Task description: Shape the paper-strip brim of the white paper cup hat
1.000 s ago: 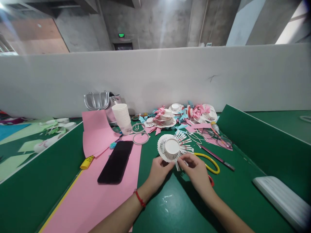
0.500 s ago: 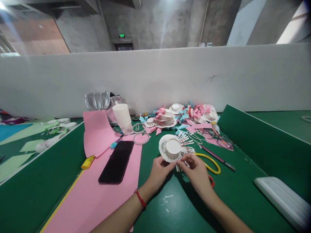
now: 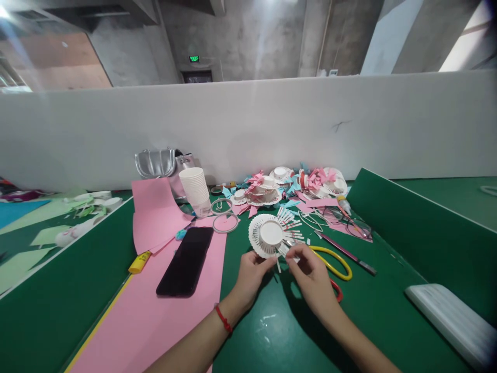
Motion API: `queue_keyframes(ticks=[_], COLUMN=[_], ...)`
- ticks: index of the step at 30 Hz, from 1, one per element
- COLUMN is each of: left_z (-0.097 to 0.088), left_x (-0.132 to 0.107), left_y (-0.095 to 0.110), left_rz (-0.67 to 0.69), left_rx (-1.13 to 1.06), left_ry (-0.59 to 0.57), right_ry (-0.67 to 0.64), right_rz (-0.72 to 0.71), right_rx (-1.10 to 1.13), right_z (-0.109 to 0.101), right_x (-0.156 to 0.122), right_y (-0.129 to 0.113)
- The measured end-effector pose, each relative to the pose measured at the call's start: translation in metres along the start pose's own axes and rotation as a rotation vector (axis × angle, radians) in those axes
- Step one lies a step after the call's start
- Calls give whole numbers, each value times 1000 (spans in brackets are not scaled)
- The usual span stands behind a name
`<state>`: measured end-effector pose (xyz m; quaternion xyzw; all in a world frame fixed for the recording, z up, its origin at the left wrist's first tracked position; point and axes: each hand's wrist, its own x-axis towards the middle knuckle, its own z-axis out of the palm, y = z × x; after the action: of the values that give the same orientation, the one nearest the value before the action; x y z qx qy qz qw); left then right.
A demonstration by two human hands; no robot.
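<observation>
A white paper cup cut into strips point(image 3: 271, 233) is held up just above the green table, its round base facing me. The strips on its left side are bent into a scalloped ring. Those on the right fan out straight, some with red print. My left hand point(image 3: 250, 272) pinches the ring's lower edge between thumb and fingers. With fingertips closed, my right hand point(image 3: 309, 272) pinches a strip at the lower right. Behind my right hand lie scissors with a yellow handle loop point(image 3: 339, 264) and a red one, partly hidden.
Left of my hands, a black phone point(image 3: 185, 261) lies on pink paper point(image 3: 155, 326). Stacked paper cups point(image 3: 194, 186) stand behind it. Pink, blue and white paper pieces point(image 3: 267, 191) pile up at the back. A purple pen point(image 3: 349, 254) lies right; green dividers point(image 3: 419, 223) flank the table.
The cut cup has shifted slightly left with my left hand. My right hand's fingertips have moved a little away from my left hand, along the strips.
</observation>
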<state>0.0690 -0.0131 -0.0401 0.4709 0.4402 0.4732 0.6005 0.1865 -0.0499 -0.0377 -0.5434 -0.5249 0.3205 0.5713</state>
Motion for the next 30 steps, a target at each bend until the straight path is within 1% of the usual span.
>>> queue_keyframes(ticks=[3,6,8,10,14,19,23,26,30], left_z=[1,0,-2,-3,-3,-3,-3,-2,-1], left_x=[0,1,2,3,3,2,2,2,2], left_y=[1,-1,-3,-5,-6,-5,-4,-3,-3], left_rz=[2,-6,-14,-12,2,7,10,12,26], left_rx=[1,-20,-42,-70,-82,-46,-22,0,4], left_ry=[23,19,-8,-43,-90,-93,-71,-51,-6], right_ry=[-12,-74,-92,-80,-107,-141,-177,-189,-170], right_rz=[-31,-62,-60,-49,-25,-23,-47,-101,-291], right_rx=[32,-20,-57,-74,-69,-118,-145,-220,-433], right_z=[-1,0,1,2,3,3,4,5,2], right_x=[-2,-1,0,1,2,1,1,1,-1], right_y=[-2,0,2,4,7,10,11,12,14])
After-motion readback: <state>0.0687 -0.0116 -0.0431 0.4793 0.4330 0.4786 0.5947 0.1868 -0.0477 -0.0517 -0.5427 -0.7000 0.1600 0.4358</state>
